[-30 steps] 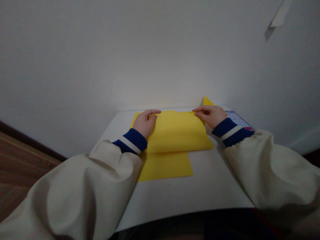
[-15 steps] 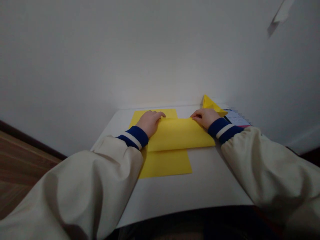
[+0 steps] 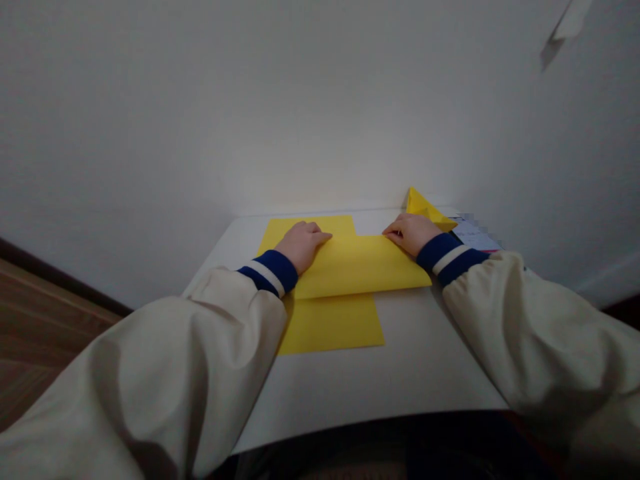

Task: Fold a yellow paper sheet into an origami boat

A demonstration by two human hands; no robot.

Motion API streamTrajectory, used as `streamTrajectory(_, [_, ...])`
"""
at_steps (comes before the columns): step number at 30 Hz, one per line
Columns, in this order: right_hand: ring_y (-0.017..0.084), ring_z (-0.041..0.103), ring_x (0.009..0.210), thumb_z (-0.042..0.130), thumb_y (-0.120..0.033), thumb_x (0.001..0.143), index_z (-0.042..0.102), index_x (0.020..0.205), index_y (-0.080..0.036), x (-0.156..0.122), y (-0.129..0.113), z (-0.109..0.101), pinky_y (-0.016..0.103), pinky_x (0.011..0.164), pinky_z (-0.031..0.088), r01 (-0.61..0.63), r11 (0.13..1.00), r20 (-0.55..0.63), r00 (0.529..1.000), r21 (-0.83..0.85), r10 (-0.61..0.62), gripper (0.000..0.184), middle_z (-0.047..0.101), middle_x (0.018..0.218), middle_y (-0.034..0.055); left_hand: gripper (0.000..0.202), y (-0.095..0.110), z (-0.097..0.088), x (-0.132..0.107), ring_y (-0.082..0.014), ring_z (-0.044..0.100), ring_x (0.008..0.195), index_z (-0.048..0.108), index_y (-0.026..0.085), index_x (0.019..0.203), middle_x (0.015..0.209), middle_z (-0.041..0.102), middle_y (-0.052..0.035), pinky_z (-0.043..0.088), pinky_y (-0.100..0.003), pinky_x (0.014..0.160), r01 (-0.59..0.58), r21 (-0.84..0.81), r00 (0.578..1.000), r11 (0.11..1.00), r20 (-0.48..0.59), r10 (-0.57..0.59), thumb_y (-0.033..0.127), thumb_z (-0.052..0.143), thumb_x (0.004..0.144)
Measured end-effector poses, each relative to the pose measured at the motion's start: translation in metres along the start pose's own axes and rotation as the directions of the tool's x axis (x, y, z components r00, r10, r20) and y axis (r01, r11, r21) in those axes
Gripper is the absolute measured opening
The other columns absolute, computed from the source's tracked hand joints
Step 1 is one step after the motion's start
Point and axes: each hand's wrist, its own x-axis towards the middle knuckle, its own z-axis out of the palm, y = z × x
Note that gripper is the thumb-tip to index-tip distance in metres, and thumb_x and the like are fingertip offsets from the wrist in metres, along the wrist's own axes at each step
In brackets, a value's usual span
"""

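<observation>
A sheet of yellow paper (image 3: 363,265), bent over on itself, lies crosswise between my hands. My left hand (image 3: 303,245) holds its far left edge, thumb and fingers pressed together there. At the far right edge, my right hand (image 3: 411,233) pinches the same sheet between thumb and fingertips. Beneath it rests more flat yellow paper (image 3: 330,327), which sticks out at the front and at the back left. Just behind my right hand stands a folded yellow paper shape (image 3: 424,208) with a pointed top, partly hidden by that hand.
All this is on a white table (image 3: 400,373) set against a pale wall (image 3: 310,100). A flat item with a white and pink face (image 3: 477,237) lies at the back right, partly blurred. Brown wood (image 3: 45,333) shows at the far left.
My left thumb has come down flatter on the paper's far edge. The near edge of the bent sheet sits slightly higher in view. My right hand keeps its pinch, almost unmoved.
</observation>
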Motion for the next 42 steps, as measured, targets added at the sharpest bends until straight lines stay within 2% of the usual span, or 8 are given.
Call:
streamTrajectory(5, [0.021,0.061,0.082,0.052,-0.027,0.081,0.073,0.09,-0.018,-0.002,-0.002,-0.003,0.034,0.077,0.046,0.013,1.0,0.021,1.0,0.004,-0.013,0.025,0.067,0.091,0.0101,0.032,0.0,0.0,0.0,-0.0201,0.054,0.082,0.066,0.019,0.106,0.089,0.062,-0.0096,0.043,-0.035,0.077,0.029,-0.025,1.0,0.999,0.006,-0.029,0.02,0.041,0.087])
streamTrajectory(13, [0.023,0.059,0.081,0.054,-0.058,0.075,0.073,0.087,-0.019,-0.002,0.0,-0.001,0.038,0.077,0.047,0.11,0.993,0.01,0.994,-0.03,-0.109,0.045,0.066,0.089,0.0107,0.037,0.005,-0.007,0.001,-0.0229,0.053,0.086,0.067,0.013,0.103,0.095,0.06,-0.0129,0.041,-0.036,0.08,-0.023,0.022,0.996,0.999,0.082,0.021,0.042,0.051,0.085])
streamTrajectory(16, [0.023,0.057,0.088,0.055,-0.049,0.078,0.071,0.094,-0.02,-0.002,-0.003,0.0,0.04,0.083,0.043,0.232,0.973,-0.02,0.972,-0.015,-0.232,0.037,0.066,0.093,0.0098,0.037,0.009,-0.012,0.001,-0.0234,0.052,0.09,0.067,0.014,0.1,0.099,0.06,-0.0122,0.04,-0.036,0.082,-0.074,0.085,0.994,0.994,0.087,0.066,0.043,0.051,0.085])
streamTrajectory(19, [0.019,0.055,0.088,0.052,-0.025,0.081,0.068,0.104,-0.024,-0.001,-0.009,0.002,0.036,0.083,0.043,0.407,0.907,-0.034,0.913,0.106,-0.406,0.028,0.064,0.097,0.0077,0.032,0.012,-0.016,0.003,-0.0231,0.051,0.093,0.066,0.012,0.097,0.101,0.061,-0.012,0.038,-0.036,0.086,-0.141,0.137,0.989,0.98,0.068,0.133,0.038,0.05,0.087])
streamTrajectory(23, [0.015,0.056,0.078,0.047,-0.014,0.079,0.066,0.11,-0.025,0.0,-0.015,0.003,0.029,0.075,0.046,0.433,0.864,0.019,0.891,0.257,-0.453,0.037,0.06,0.091,0.0064,0.023,0.013,-0.013,0.004,-0.021,0.052,0.091,0.064,0.016,0.098,0.098,0.062,-0.0098,0.038,-0.035,0.084,-0.248,0.143,0.968,0.958,0.075,0.239,0.025,0.044,0.09])
streamTrajectory(27, [0.016,0.056,0.077,0.057,-0.032,0.078,0.064,0.113,-0.025,-0.002,-0.019,0.0,0.03,0.073,0.047,0.372,0.89,0.087,0.909,0.264,-0.407,0.036,0.058,0.091,0.0069,0.026,0.01,-0.008,0.002,-0.0196,0.052,0.09,0.063,0.017,0.101,0.098,0.061,-0.009,0.04,-0.032,0.082,-0.261,0.027,0.963,0.965,0.076,0.259,0.025,0.041,0.091])
streamTrajectory(32, [0.02,0.057,0.085,0.065,-0.055,0.067,0.063,0.115,-0.025,-0.008,-0.024,-0.005,0.034,0.08,0.046,0.326,0.915,0.1,0.929,0.237,-0.357,0.056,0.058,0.097,0.0087,0.037,0.009,-0.008,0.0,-0.0219,0.052,0.094,0.059,0.011,0.11,0.102,0.058,-0.0123,0.04,-0.033,0.087,-0.197,-0.1,0.968,0.975,0.136,0.21,0.038,0.049,0.086])
streamTrajectory(42, [0.025,0.055,0.092,0.053,-0.069,0.068,0.059,0.121,-0.018,-0.011,-0.03,-0.014,0.036,0.084,0.044,0.322,0.936,0.197,0.918,0.14,-0.345,0.074,0.058,0.101,0.0136,0.082,0.014,-0.01,-0.007,-0.0278,0.044,0.112,0.046,0.008,0.124,0.119,0.049,-0.0168,0.034,-0.038,0.099,-0.149,-0.2,0.958,0.968,0.213,0.192,0.067,0.056,0.067])
